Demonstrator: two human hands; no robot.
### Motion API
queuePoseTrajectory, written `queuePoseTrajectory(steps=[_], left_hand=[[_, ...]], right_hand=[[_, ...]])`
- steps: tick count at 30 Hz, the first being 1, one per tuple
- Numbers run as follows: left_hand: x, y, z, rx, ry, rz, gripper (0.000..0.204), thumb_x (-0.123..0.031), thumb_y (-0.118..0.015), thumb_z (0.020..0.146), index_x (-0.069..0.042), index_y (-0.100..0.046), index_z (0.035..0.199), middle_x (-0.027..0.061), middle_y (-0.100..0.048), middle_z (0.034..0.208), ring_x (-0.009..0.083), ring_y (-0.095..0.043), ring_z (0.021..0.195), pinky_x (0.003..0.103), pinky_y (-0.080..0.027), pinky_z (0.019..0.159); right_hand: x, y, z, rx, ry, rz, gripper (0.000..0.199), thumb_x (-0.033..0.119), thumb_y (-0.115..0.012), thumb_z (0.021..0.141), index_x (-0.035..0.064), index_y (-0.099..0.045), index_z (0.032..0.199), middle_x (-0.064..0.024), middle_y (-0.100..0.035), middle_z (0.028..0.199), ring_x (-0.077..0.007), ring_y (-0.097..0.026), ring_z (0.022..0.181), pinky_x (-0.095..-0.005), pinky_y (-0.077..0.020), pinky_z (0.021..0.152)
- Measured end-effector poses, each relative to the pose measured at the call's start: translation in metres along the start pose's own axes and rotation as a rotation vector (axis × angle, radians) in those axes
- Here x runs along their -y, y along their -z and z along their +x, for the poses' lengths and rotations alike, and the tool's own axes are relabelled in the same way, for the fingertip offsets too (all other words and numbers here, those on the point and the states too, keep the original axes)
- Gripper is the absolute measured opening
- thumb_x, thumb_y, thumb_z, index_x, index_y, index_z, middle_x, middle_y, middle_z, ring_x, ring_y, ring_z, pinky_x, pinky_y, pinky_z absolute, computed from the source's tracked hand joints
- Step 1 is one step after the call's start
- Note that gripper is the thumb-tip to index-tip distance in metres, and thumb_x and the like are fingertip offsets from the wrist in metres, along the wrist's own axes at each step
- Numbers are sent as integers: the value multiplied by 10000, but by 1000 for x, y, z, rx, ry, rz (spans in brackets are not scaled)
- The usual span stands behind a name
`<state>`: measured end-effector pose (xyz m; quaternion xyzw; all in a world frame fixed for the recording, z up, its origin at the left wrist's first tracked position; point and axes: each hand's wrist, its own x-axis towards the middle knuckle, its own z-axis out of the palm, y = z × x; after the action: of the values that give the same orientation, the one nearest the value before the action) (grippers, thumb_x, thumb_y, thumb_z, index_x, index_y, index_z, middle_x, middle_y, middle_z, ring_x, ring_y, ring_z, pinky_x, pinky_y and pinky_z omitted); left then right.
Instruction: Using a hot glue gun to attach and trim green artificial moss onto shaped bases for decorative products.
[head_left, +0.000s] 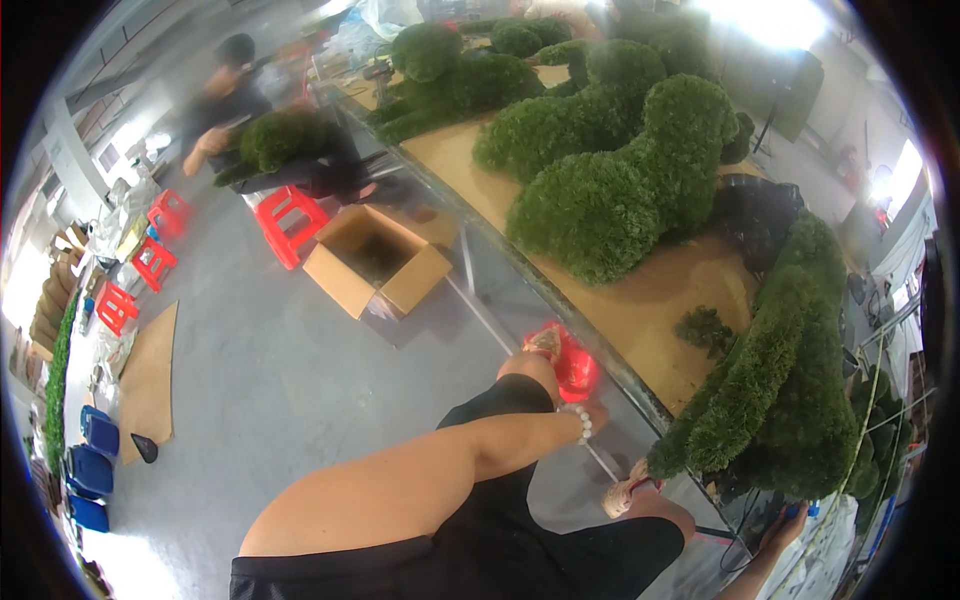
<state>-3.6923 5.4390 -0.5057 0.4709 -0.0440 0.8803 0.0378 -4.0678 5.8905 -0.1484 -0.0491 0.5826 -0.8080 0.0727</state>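
My left hand (597, 411), below a white bead bracelet (584, 424), reaches down beside the table edge, close to a red plastic item (575, 368). Its fingers are too hidden to read. At the lower right, my right hand (788, 527) is by a small blue thing (806, 510) under the table's near end. Whether it grips that thing cannot be made out. Above it, a long green artificial-grass shape (765, 375) lies on the tabletop. A larger rounded grass-covered form (625, 190) lies farther along.
The brown table (690, 290) also holds a black plastic bag (757, 215) and a green tuft (704, 330). An open cardboard box (345, 285) and red stool (288, 225) stand left of it. Another person (235, 110) sits holding a green piece. Blue containers (88, 470) line the left.
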Motion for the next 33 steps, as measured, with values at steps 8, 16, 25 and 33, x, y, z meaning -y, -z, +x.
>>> queuePoseTrajectory(steps=[8, 16, 25, 33], left_hand=[[58, -72, 70, 898, -961, -1794, 328, -121, -573, 863, -36, -661, 1168, 200, -662, 1179, 342, -618, 1147, 451, -477, 1010], [74, -139, 178, 861, -2162, -2794, 382, -150, -663, 832, -41, -626, 1196, 176, -679, 1123, 340, -645, 1087, 432, -503, 945], [84, -143, 193, 982, -2402, -2682, 384, -193, -645, 882, -62, -614, 1242, 146, -688, 1091, 311, -650, 1060, 416, -504, 929], [86, -143, 204, 1489, -2820, -2335, 361, -170, -589, 966, 13, -565, 1276, 148, -685, 920, 195, -697, 742, 333, -572, 629]], right_hand=[[43, 46, -37, 171, -290, -522, 420, 345, -548, 997, 131, -495, 1355, -48, -624, 1169, -216, -685, 988, -272, -553, 678], [129, -52, -107, 240, -300, -1436, 428, 468, -621, 943, 60, -694, 1052, -43, -700, 862, -132, -657, 719, -293, -488, 564], [167, -62, -260, 747, -873, -1722, 488, 514, -641, 907, 48, -727, 1023, -80, -736, 977, -181, -688, 876, -333, -537, 770], [100, 80, -493, 1126, -2027, -1032, 912, 691, -601, 851, 53, -412, 1475, -130, -406, 1537, -296, -451, 1364, -458, -398, 1113]])
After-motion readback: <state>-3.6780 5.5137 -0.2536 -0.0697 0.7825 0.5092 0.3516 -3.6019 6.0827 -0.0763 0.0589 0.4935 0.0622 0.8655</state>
